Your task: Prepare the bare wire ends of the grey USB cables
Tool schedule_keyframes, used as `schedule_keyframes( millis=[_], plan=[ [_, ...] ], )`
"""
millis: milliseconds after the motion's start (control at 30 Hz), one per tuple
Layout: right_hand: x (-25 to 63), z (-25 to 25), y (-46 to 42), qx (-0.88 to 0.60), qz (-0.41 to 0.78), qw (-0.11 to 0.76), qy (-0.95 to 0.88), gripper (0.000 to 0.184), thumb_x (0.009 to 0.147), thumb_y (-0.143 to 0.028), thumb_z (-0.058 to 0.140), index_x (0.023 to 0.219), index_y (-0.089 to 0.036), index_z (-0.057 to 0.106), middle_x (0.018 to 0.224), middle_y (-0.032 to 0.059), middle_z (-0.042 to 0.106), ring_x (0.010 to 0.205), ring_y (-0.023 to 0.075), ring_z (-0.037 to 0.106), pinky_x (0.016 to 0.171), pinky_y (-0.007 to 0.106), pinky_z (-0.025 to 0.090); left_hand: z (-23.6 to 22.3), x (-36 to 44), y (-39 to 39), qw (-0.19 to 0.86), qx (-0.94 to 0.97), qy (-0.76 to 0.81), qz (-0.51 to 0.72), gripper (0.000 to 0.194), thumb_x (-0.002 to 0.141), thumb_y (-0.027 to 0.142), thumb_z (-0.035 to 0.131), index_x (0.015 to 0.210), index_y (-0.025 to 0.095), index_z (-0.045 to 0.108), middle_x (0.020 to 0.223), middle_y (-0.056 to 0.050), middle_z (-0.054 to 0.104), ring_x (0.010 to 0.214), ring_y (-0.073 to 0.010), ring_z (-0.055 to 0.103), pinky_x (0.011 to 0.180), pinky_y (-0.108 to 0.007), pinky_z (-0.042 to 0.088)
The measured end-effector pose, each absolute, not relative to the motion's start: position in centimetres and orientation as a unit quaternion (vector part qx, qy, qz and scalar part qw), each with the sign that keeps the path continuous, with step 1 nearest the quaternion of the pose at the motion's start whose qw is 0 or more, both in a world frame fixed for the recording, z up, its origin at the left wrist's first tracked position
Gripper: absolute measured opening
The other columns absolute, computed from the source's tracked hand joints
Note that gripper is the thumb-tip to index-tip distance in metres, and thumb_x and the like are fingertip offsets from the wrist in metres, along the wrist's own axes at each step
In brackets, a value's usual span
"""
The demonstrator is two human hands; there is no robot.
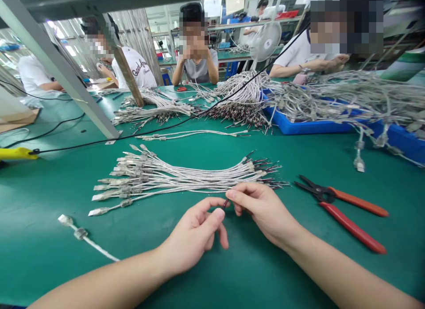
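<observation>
My left hand [195,231] pinches the end of a white cable [99,249] between thumb and forefinger. That cable's plug [65,219] lies on the table at the left, and its middle is hidden beneath my left forearm. My right hand [262,207] is closed at the fingertips on the thin dark wires [226,202] at the same end, touching close to my left fingers. Just beyond both hands lies a bundle of white cables [195,176], plugs to the left and stripped dark wire ends to the right. Wire strippers [327,196] with orange and red handles lie open right of my right hand.
Two loose cables [192,134] lie past the bundle. Farther back are cable heaps [239,96] and blue trays [299,126] piled with cables. A slanting metal post [66,65] and a black cord [139,138] cross the left side. Several people sit around the table.
</observation>
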State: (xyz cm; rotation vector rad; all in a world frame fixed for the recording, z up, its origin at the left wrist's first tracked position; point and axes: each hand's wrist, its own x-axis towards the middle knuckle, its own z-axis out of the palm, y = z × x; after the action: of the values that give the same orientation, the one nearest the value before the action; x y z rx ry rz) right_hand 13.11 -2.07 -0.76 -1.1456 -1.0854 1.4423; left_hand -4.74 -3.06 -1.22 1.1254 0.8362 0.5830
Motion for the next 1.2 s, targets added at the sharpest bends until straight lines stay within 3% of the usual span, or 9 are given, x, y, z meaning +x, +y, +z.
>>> schedule_keyframes(
  millis=[100,167,233,433,900,1200],
  plan=[
    [12.9,-0.5,-2.4,-0.468,0.606,0.469,-0.439,0.025,0.074,-0.035,0.079,0.063,-0.017,0.065,0.054,-0.0019,0.057,0.052,0.0114,0.048,0.054,0.025,0.037,-1.1,-4.8,-3.3,0.721,0.509,0.39,0.263,0.033,0.093,0.047,0.05,0.106,0.017,0.054,0.065,0.0,0.064,0.037,-0.0028,0.033,0.037,-0.017,0.023],
    [12.7,-0.5,-2.7,-0.464,0.62,0.458,-0.437,0.026,0.074,-0.036,0.079,0.065,-0.017,0.064,0.055,-0.001,0.059,0.053,0.0118,0.049,0.054,0.025,0.039,-0.8,-4.6,-3.3,0.723,0.501,0.385,0.281,0.028,0.089,0.043,0.058,0.095,0.015,0.056,0.081,-0.005,0.067,0.049,-0.0055,0.048,0.041,-0.017,0.034],
    [12.4,-0.6,-2.9,-0.46,0.628,0.449,-0.439,0.028,0.076,-0.037,0.078,0.065,-0.017,0.063,0.056,0.0,0.061,0.053,0.012,0.05,0.053,0.025,0.039,-0.6,-4.4,-3.2,0.727,0.485,0.385,0.298,0.024,0.086,0.037,0.063,0.09,0.014,0.058,0.089,-0.007,0.067,0.058,-0.0071,0.054,0.044,-0.016,0.038],
    [12.0,-0.9,-3.1,-0.468,0.616,0.452,-0.444,0.025,0.079,-0.036,0.077,0.069,-0.016,0.065,0.053,-0.001,0.059,0.052,0.0119,0.051,0.055,0.025,0.04,-0.3,-4.4,-2.8,0.738,0.431,0.415,0.313,0.025,0.088,0.038,0.06,0.085,0.014,0.053,0.073,-0.004,0.067,0.042,-0.0022,0.039,0.038,-0.014,0.024],
    [11.8,-0.7,-3.3,-0.43,0.64,0.451,-0.449,0.02,0.079,-0.034,0.075,0.075,-0.018,0.065,0.057,0.0003,0.062,0.057,0.0151,0.057,0.061,0.03,0.047,-0.4,-4.5,-2.7,0.732,0.437,0.414,0.32,0.029,0.084,0.04,0.066,0.083,0.015,0.053,0.075,-0.005,0.071,0.041,-0.0031,0.044,0.037,-0.015,0.026],
    [11.5,-0.6,-3.5,-0.439,0.651,0.456,-0.419,0.021,0.079,-0.034,0.073,0.073,-0.018,0.061,0.057,-0.0009,0.059,0.057,0.0141,0.054,0.058,0.028,0.043,-0.6,-4.4,-2.7,0.734,0.425,0.401,0.346,0.034,0.08,0.043,0.071,0.08,0.014,0.054,0.073,-0.005,0.07,0.044,-0.0033,0.044,0.038,-0.015,0.025]
  ],
)
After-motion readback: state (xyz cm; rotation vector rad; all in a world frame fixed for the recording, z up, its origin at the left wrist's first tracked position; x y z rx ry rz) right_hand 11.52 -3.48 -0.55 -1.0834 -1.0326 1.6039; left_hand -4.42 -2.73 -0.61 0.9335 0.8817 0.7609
